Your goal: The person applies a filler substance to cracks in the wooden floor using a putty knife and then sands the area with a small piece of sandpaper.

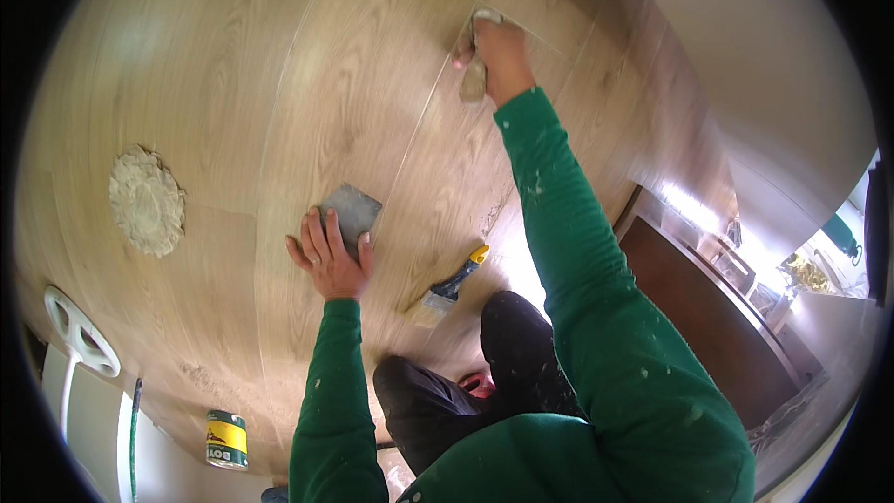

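My right hand (503, 54) is closed around a tool with a pale wooden-looking handle (473, 82), at arm's length along a seam between wood-look floor boards. The hand covers most of the tool, so its working end is hard to make out. Nearer to me, my left hand (333, 259) holds a thin grey square plate (354, 210) low over the floor, fingers along its left side and thumb at its right. Between my left hand and my knees lies a flat paintbrush (449, 292) with a black and yellow handle and pale bristles.
A pale, ruffled round thing (146, 200) lies on the floor at left. A green and yellow can (226, 440) stands at lower left, below a white frame with openings (82, 331). To the right are a brown panel (703, 303) and a white wall (773, 84).
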Demonstrator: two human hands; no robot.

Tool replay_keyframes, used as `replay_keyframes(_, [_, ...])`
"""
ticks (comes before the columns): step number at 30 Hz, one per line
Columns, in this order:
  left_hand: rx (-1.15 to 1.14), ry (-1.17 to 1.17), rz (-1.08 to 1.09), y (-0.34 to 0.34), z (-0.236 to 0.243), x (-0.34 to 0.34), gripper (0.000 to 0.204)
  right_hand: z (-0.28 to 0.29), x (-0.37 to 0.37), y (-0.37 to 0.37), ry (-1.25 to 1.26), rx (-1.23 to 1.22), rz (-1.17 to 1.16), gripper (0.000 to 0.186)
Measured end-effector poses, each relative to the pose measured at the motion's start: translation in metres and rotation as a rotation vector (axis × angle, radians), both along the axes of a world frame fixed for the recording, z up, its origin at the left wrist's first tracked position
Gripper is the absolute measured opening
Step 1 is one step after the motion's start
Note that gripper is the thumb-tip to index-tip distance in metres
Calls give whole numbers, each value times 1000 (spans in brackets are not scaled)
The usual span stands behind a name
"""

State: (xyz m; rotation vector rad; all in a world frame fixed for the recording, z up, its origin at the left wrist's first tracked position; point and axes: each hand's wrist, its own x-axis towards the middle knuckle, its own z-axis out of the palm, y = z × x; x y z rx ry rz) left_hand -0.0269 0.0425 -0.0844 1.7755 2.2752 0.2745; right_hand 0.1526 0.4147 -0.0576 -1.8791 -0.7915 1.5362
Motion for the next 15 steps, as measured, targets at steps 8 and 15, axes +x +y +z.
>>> replay_keyframes(8, [-18, 6, 5, -1, -1, 0, 69, 1, -3, 0, 0, -12, 9, 17])
replay_keyframes(15, [-10, 12, 3, -2, -3, -1, 69, 7, -2, 3, 13, 24, 6, 18])
